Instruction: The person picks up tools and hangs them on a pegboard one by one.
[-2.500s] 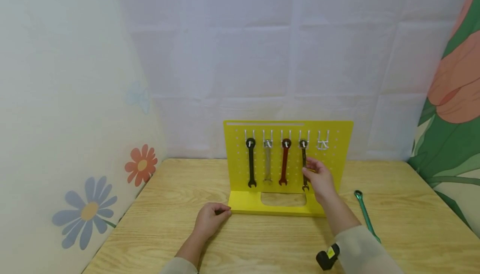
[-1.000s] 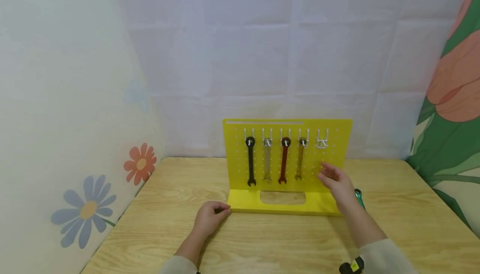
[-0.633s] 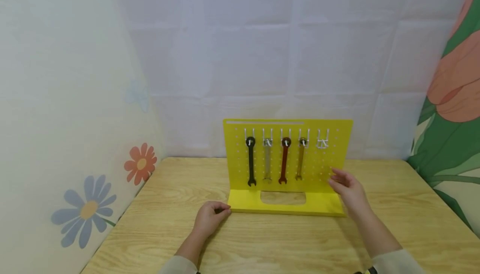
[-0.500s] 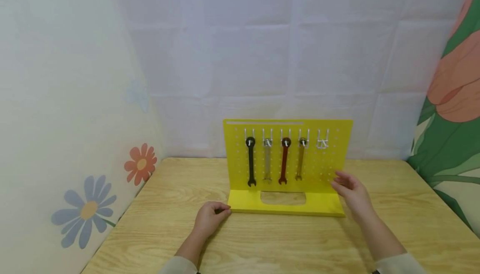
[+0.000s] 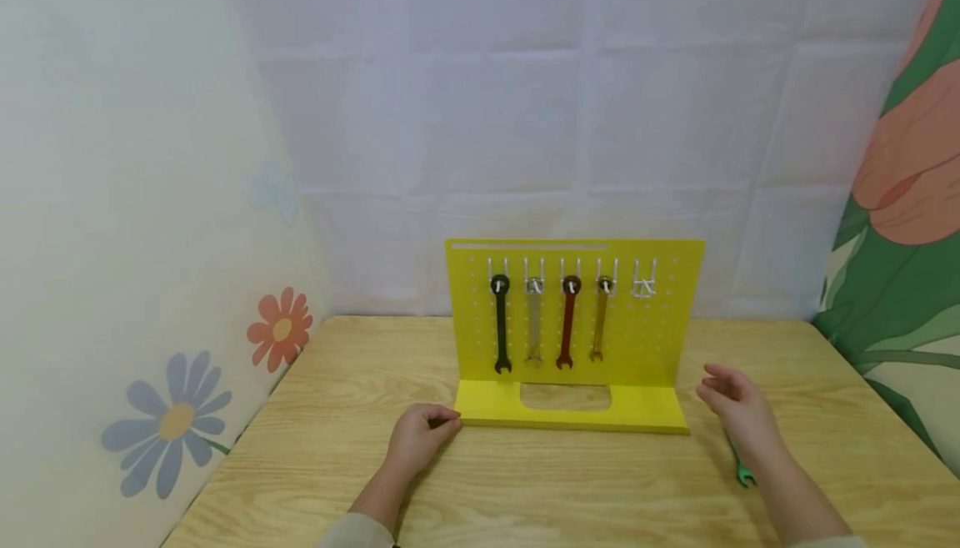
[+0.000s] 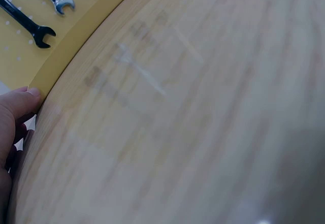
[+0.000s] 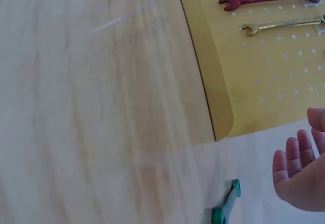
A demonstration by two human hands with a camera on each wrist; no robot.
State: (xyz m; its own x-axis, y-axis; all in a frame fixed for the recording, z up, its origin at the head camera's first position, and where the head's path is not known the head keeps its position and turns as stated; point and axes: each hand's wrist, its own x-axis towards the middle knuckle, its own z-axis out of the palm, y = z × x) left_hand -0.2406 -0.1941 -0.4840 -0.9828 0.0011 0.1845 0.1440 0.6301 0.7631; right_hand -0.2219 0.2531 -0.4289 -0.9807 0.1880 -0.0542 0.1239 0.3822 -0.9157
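Observation:
A yellow pegboard stand (image 5: 652, 348) stands upright on the table. From its hooks hang a black wrench (image 5: 502, 327), a silver wrench (image 5: 534, 331), a red wrench (image 5: 568, 327) and a gold wrench (image 5: 602, 323). With thumb and fingers, my left hand (image 5: 418, 441) pinches the front left corner of the stand's base; the thumb (image 6: 31, 93) lies at that edge in the left wrist view. To the right of the stand, my right hand (image 5: 742, 419) hovers with loosely bent fingers, holding nothing. A green wrench (image 5: 744, 475) lies under it, partly hidden by the hand.
The rightmost hook (image 5: 644, 281) on the board bears no wrench. The wood-grain table (image 5: 540, 481) ends at a white cloth backdrop (image 5: 480, 131), with flower-printed panels on both sides.
My right hand has left the gold wrench, now hanging free, and moved right and down beside the stand, over the green wrench. My left hand has stayed at the base corner.

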